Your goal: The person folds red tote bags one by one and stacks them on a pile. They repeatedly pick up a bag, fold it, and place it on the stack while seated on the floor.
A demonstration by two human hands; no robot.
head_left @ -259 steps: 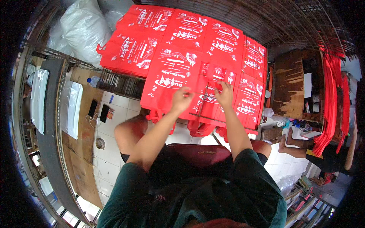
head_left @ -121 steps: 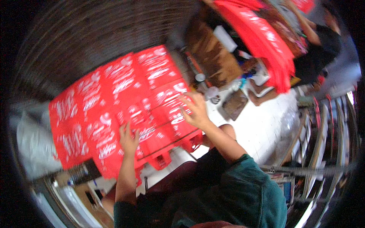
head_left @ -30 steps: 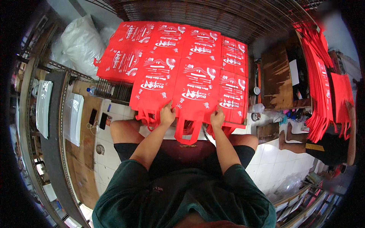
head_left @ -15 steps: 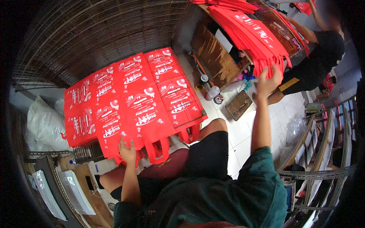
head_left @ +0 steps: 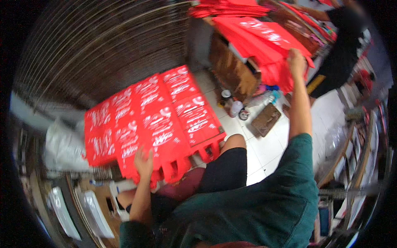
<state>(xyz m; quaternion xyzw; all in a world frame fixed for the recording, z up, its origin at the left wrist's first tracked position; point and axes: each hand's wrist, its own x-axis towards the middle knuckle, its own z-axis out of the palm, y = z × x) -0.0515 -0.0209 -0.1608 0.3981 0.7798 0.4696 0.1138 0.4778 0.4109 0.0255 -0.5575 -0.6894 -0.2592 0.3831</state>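
The left hand (head_left: 143,162) lies flat, fingers spread, on the near edge of a spread of red bags (head_left: 153,120) with white print, laid out overlapping in rows in front of the person's lap. The bags' loop handles (head_left: 205,149) hang off the near edge, just beside a bare knee (head_left: 233,142). The right hand (head_left: 296,61) is raised high at the end of an outstretched arm and reaches a second stack of red bags (head_left: 264,39) that rests on a wooden table (head_left: 231,72); its fingers seem to be closed on the edge of a bag, though motion blur makes the grip hard to read. On the white tiled floor (head_left: 264,153) between the two heaps stand a few small bottles (head_left: 231,103) and a flat brown box (head_left: 266,120). Another person in a dark top (head_left: 343,53) stands beyond the table. At the far left sits a pale plastic sack (head_left: 62,144).
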